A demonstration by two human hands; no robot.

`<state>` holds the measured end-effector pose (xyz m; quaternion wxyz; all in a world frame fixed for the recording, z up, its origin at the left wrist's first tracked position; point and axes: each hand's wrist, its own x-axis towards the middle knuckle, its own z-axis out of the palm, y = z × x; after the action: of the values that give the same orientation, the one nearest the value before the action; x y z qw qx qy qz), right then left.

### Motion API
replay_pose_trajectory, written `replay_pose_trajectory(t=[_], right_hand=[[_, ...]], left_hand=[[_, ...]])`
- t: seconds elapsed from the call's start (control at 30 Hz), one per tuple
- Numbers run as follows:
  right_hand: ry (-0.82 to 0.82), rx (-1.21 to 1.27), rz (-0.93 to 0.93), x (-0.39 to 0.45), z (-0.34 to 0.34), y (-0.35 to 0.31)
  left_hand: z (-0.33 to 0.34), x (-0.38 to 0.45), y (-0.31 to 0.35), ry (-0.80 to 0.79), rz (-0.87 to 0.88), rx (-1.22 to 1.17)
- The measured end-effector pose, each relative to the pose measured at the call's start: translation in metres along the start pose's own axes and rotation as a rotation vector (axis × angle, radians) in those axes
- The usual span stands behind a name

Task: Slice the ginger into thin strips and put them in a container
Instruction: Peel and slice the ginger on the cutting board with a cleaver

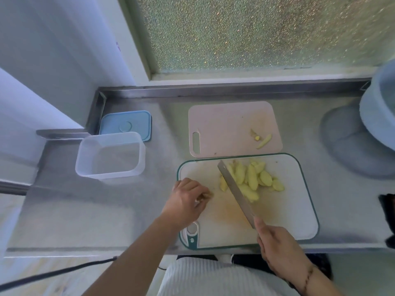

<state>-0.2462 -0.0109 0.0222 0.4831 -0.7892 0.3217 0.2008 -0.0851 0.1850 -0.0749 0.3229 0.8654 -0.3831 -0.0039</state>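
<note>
A pile of yellow ginger slices (253, 180) lies on the white cutting board with a green rim (299, 210). My right hand (277, 246) grips the handle of a knife (235, 191) whose blade runs up and left along the pile's left side. My left hand (188, 199) rests on the board's left part, fingers curled and pinching a small brownish ginger piece (208, 195). A clear plastic container (111, 155) stands open to the left on the steel counter.
A pink cutting board (224, 124) with a few ginger scraps (264, 141) lies behind the white one. A blue lid (128, 122) sits behind the container. A pale blue basin (378, 107) stands at the right. A dark cable (53, 274) hangs below the counter's front edge.
</note>
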Motion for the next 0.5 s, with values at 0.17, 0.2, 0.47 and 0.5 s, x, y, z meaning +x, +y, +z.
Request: replay_pose_trajectory(t=[0.17,0.2,0.47,0.5], right_hand=[[-0.048,-0.058,-0.010,0.013,0.019,-0.005],[-0.048,-0.051,-0.015,0.015,0.022,-0.006],[-0.086,-0.032,-0.019,0.020,0.033,-0.009],[-0.085,-0.015,-0.013,0.021,0.033,-0.009]], left_hand=[[0.007,-0.003,0.008,0.148,-0.131,0.082],[0.009,-0.004,0.009,0.154,-0.131,0.095],[0.011,-0.014,0.022,0.127,-0.125,0.104],[0.009,-0.014,0.021,0.131,-0.119,0.081]])
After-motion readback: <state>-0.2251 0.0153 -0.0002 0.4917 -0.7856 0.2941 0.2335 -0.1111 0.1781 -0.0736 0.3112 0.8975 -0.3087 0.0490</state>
